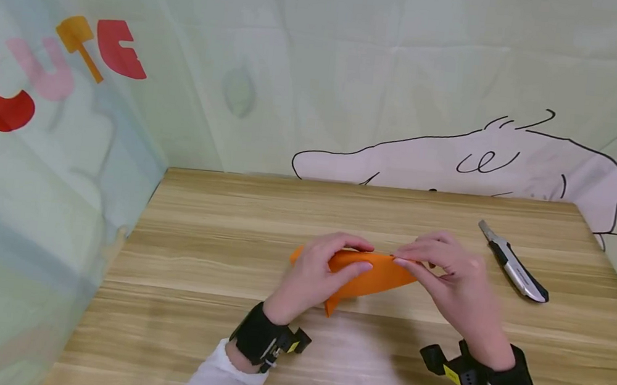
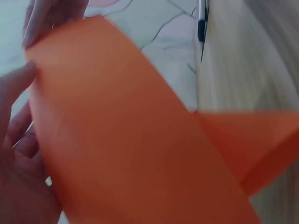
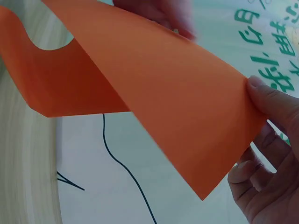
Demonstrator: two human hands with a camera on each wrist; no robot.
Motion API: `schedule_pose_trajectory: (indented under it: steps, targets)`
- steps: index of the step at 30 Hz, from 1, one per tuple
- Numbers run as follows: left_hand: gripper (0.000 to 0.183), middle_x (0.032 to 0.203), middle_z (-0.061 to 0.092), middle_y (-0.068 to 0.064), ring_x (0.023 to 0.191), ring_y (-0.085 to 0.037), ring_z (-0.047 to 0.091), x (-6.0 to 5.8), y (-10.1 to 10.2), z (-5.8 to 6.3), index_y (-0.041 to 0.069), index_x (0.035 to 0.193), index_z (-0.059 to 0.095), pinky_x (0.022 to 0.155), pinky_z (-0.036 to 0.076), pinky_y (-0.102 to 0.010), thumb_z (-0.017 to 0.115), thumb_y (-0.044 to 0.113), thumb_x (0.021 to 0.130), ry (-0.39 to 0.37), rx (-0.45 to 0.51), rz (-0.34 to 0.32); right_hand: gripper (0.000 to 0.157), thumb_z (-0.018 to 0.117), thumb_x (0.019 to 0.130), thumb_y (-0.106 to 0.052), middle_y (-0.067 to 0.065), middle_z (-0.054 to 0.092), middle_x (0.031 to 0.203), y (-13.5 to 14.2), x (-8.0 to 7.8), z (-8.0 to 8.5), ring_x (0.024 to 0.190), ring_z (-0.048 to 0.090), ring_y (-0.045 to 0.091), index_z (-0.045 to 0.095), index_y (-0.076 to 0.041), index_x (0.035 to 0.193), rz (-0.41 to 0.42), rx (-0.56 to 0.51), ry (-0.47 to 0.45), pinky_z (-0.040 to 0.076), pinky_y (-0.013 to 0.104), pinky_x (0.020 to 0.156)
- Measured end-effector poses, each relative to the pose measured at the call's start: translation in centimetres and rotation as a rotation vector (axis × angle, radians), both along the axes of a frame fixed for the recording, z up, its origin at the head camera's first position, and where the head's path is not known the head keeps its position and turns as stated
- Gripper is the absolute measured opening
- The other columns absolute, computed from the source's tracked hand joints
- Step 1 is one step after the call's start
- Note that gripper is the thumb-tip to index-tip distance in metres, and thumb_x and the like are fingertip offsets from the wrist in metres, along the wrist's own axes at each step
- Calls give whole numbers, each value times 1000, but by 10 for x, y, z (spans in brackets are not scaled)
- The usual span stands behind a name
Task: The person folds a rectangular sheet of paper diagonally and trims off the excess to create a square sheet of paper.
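Note:
An orange sheet of paper (image 1: 378, 277) is held up off the table between both hands, bent over so that a second flap (image 3: 60, 84) hangs behind the front one. My left hand (image 1: 314, 270) grips its upper edge toward the left, thumb on the near face and fingers behind. At the upper right corner my right hand (image 1: 456, 281) pinches the paper between thumb and fingers. In the right wrist view the right thumb (image 3: 271, 100) presses on the corner. A utility knife (image 1: 516, 265) with a silver and black handle lies right of the right hand.
The wood-grain table (image 1: 216, 221) lies beneath the hands. Behind it hangs a pale printed cloth (image 1: 274, 90) with a line drawing and coloured letters. Black straps with small cameras sit on both wrists.

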State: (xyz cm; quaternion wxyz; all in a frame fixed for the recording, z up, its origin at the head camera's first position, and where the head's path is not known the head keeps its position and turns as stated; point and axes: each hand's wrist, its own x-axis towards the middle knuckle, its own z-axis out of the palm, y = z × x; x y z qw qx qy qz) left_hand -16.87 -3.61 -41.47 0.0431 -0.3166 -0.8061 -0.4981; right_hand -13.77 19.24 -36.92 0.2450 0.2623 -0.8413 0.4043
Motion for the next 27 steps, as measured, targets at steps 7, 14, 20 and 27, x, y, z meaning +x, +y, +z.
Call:
schedule_pose_trajectory:
  steps: [7, 14, 20, 27]
  targets:
    - [22, 107, 76, 4, 104, -6, 68, 5, 5, 2, 16, 111, 74, 92, 55, -21, 72, 26, 91, -51, 131, 9, 30, 82, 68, 12, 1, 76, 86, -9, 3, -2, 84, 59, -3, 80, -10, 88, 35, 13, -28, 44, 9, 58]
    - [19, 96, 78, 3, 96, -8, 65, 9, 6, 3, 15, 103, 78, 86, 55, -21, 78, 23, 85, 32, 149, 55, 31, 83, 68, 12, 2, 75, 87, -15, 3, -5, 82, 61, -2, 79, -12, 87, 59, -14, -24, 41, 10, 55]
    - [15, 90, 79, 1, 87, -8, 67, 8, 6, 1, 11, 98, 80, 88, 54, -23, 79, 16, 84, 146, 171, 80, 30, 82, 70, 11, 0, 75, 87, -16, 4, -4, 83, 63, -3, 78, -12, 88, 42, -7, -49, 45, 9, 60]
    - [16, 88, 79, 0, 79, -6, 72, 4, 5, 0, 9, 98, 80, 96, 53, -28, 80, 14, 82, 292, 154, 86, 31, 81, 70, 13, 2, 75, 88, -14, 4, -3, 81, 62, -4, 77, -11, 90, 57, -13, -32, 45, 10, 59]
